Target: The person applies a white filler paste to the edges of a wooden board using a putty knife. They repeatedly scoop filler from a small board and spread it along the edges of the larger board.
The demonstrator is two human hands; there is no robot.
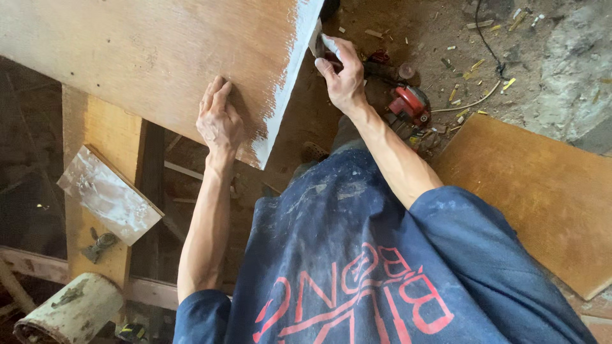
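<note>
Plywood board (pixel 146 57), at eleven o'clock on the worktop (pixel 102 137), was steadied flat-palmed by the left hand (pixel 218 118); the right hand (pixel 344 73) gripped a putty scraper (pixel 317 39), best drawn evenly along the whitened edge.

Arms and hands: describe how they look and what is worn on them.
Both arms are bare from above the elbow down, lean and sinewy. The left hand and right hand wear no gloves, rings or watch. Short dark blue sleeves, dusted with pale powder, cover the upper arms.
</note>
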